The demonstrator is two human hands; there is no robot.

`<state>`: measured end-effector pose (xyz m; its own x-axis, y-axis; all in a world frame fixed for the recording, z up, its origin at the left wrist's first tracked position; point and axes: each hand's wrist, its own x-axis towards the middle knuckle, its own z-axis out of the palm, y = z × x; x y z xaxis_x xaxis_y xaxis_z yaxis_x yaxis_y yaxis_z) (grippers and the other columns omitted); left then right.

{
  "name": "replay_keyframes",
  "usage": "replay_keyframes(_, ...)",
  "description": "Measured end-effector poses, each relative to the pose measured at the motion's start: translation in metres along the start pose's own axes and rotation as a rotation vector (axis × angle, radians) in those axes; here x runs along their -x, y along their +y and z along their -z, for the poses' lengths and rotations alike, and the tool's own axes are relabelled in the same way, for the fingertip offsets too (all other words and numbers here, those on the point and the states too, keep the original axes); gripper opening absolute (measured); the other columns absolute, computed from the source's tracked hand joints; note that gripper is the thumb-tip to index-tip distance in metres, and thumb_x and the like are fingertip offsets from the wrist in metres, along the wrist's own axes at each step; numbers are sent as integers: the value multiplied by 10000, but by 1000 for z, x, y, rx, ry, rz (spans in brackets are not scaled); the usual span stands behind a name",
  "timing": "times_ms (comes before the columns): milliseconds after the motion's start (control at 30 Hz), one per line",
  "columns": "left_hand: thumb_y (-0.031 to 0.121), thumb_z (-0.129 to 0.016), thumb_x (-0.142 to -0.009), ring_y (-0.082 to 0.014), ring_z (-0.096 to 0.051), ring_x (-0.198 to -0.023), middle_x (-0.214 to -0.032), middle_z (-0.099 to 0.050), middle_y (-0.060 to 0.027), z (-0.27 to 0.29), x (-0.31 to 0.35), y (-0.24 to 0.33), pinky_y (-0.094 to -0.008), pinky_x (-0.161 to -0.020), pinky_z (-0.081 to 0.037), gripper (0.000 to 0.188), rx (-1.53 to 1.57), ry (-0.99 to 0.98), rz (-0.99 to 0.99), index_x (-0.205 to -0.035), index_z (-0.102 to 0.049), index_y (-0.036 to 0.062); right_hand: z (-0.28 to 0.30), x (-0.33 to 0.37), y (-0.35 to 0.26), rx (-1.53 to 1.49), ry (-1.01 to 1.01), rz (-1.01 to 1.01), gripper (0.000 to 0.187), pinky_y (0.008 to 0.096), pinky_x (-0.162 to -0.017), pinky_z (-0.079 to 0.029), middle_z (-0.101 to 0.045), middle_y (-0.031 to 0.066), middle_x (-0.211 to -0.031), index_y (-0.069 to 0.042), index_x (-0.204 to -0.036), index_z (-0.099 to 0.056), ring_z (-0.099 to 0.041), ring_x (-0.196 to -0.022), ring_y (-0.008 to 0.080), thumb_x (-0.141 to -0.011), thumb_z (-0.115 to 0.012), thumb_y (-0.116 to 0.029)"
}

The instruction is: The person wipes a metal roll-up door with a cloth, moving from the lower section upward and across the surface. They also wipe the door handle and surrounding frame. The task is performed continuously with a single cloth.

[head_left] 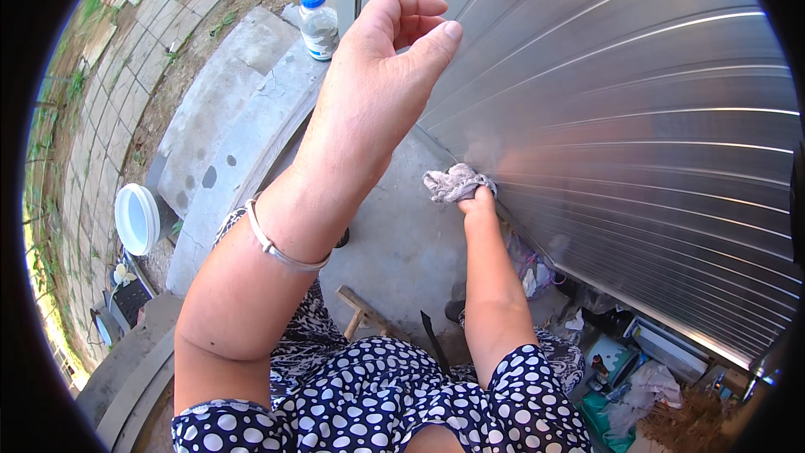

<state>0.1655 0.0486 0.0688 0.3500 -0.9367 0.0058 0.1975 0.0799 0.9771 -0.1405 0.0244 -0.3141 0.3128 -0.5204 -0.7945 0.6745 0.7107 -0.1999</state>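
1 white round plastic bucket [137,218] stands at far left by rough concrete steps [243,130]. 1 clear plastic bottle [318,23], blue cap, stands on the top step. Left hand [387,67] raised, fingers loosely curled, holding nothing. Right hand [476,199] clenched on a crumpled grey rag [453,182], which is pressed against the ribbed, glossy metal shutter [637,117].

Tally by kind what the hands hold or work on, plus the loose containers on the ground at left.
Cloth, in the right hand, against the shutter: 1
Metal shutter: 1
Bottle, blue cap: 1
White bucket: 1
Bracelet, on the left hand's wrist: 1
Total: 5
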Motion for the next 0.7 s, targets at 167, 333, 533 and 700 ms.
replay_keyframes(167, 254, -647, -888, -95, -528, -962, -1036, -588, -19, -7, -1, 2, -252, -841, -419, 345, 50, -8, -8, -1136, -572, 25, -21, 72, -7, -142, -362, 128, 303, 418, -950, -443, -611, 123, -1032, -37, -996, -590, -563, -968, 283, -929, -440, -291)
replay_keyframes(333, 267, -658, -875, -94, -534, -963, -1020, -598, -24, -10, -5, 1, -255, -839, -420, 359, 43, 17, -2, -1130, -579, 27, -90, 197, -32, 842, -237, 771, 315, 322, -903, -447, -549, 122, -932, -2, -976, -549, -534, -933, 213, -923, -479, -305)
replay_keyframes(533, 191, -627, -866, -108, -520, -800, -885, -572, -29, -13, -9, 2, -246, -698, -435, 274, 142, -8, 60, -1072, -557, 24, -203, 346, -71, 964, 58, 1588, 361, 321, -776, -496, -603, 138, -958, 1, -1180, -510, -593, -809, 217, -886, -577, -197)
replay_keyframes(700, 184, -640, -855, -108, -516, -813, -890, -574, -31, -20, -28, -16, -241, -708, -425, 266, 112, 71, 25, -1051, -563, 21, -238, 419, -98, 326, -340, 1231, 388, 216, -462, -453, -629, 117, -855, 5, -1215, -521, -560, -570, 112, -906, -598, -217)
